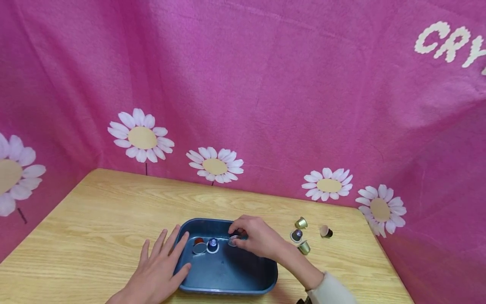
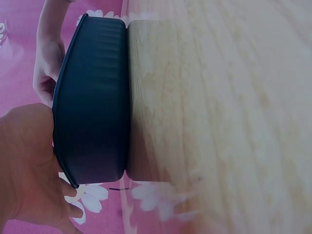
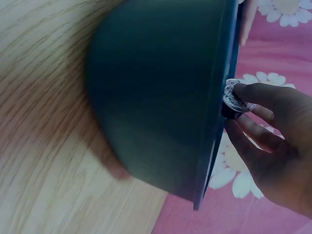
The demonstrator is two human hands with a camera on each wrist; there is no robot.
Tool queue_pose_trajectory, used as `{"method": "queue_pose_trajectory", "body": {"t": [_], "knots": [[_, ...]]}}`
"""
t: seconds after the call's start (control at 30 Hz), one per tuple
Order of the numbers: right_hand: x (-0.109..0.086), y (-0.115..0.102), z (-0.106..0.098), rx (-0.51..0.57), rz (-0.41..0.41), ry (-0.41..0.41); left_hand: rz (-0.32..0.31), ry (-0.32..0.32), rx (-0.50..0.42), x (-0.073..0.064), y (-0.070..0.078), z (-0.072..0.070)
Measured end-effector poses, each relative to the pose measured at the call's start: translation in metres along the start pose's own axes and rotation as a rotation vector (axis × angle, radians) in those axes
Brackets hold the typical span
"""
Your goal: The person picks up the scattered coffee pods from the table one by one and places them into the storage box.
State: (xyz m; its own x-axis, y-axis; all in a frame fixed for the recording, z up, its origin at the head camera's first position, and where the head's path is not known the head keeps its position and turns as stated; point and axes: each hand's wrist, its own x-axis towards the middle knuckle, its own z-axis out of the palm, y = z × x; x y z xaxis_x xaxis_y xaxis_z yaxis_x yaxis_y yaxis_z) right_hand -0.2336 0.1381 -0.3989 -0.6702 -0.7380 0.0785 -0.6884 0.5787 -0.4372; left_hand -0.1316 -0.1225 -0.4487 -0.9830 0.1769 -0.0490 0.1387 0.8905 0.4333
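A pink flowered cloth (image 1: 265, 105) hangs behind a wooden table (image 1: 114, 219) bearing a blue tub (image 1: 224, 274). The left hand (image 1: 159, 261), fingers spread wide, touches the tub's left rim; the right hand (image 1: 258, 238) pinches a coffee pod (image 3: 236, 103) over the tub. Two pods (image 1: 213, 245) lie inside, four others (image 1: 303, 248) to the right.

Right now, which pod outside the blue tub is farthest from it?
The black pod with the pinkish lid; the two gold pods and the purple pod sit closer.

I can read white letters (image 1: 451, 45) "CRY" on the pink cloth (image 1: 265, 93) and, perhaps, "ENO" on the capsule lid (image 3: 236, 102).
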Motion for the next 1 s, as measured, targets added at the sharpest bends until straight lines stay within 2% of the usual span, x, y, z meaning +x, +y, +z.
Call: {"method": "queue_pose_trajectory", "body": {"t": [0.37,0.77,1.0], "knots": [[0.015,-0.004,0.013,-0.067,-0.031,-0.046,-0.005,-0.002,0.006,0.001,0.000,0.001],[0.023,-0.003,0.024,-0.036,0.007,-0.080,-0.022,-0.023,0.008,0.000,0.000,0.002],[0.023,0.001,0.028,-0.038,0.017,-0.090,-0.012,-0.011,0.012,0.000,0.000,0.002]]}}
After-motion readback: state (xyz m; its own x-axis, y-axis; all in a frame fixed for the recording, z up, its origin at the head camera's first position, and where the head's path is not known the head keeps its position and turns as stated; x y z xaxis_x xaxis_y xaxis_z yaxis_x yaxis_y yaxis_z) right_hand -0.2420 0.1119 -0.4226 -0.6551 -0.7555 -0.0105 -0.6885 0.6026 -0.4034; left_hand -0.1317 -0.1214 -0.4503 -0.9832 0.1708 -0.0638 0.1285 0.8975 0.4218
